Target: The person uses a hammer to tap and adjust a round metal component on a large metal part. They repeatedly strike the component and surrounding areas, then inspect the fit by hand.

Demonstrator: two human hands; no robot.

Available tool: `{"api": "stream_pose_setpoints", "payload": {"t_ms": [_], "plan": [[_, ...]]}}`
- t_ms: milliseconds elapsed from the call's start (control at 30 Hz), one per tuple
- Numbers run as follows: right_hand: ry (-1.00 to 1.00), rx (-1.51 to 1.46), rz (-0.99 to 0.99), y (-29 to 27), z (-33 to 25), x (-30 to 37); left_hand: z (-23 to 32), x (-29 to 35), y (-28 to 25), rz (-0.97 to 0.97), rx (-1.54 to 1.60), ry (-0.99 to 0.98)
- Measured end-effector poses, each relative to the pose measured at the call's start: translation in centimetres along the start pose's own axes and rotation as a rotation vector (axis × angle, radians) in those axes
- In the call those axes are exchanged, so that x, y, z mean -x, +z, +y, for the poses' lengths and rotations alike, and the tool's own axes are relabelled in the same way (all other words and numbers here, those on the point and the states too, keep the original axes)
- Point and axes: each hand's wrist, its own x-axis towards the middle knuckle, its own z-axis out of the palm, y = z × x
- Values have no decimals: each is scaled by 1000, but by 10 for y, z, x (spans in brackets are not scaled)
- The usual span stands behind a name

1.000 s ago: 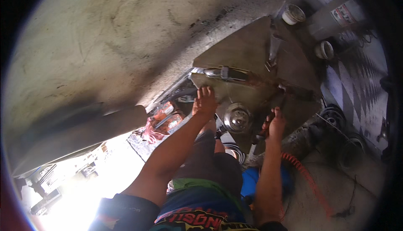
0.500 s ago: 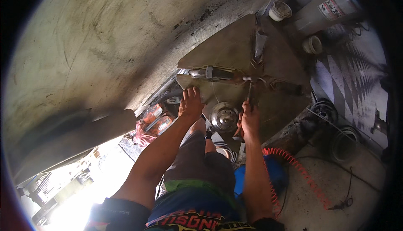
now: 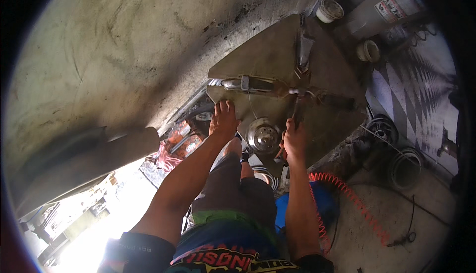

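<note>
Between hands: chrome hub [image 3: 263,135] | left hand [image 3: 224,120] flat on plate [image 3: 267,57] | right hand [image 3: 294,139] grips tool [image 3: 299,108]

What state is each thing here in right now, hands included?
Left hand: flat on the metal plate's edge, holding nothing.
Right hand: closed around a slim tool handle.
Grey metal plate: lying tilted.
Round chrome cap: resting between the hands.
Orange coiled hose: lying loose on the floor.

Both forearms bare, left hand [image 3: 224,120] and right hand [image 3: 294,139] gloveless; dark short sleeves [image 3: 141,250] at the shoulders; shirt front [image 3: 225,258] splashed with red and yellow print; brown shorts [image 3: 238,183] below.
</note>
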Motion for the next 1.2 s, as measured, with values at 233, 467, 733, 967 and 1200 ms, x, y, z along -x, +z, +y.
{"api": "stream_pose_setpoints", "payload": {"t_ms": [233,467,733,967,1200], "plan": [[7,-145,3,-1,0,0,-2,-3,3,14,-28,-3],[65,-119,35,-2,-1,-2,-2,1,5,-6,-11,-10],[22,-110,14,-4,5,-6,-1,-2,3,44,-10,15],[-5,-5,9,-5,4,-8,-1,-1,5,31,-23,-5],[-27,-137,-60,-3,6,4,-2,2,10,84,-13,15]]}}
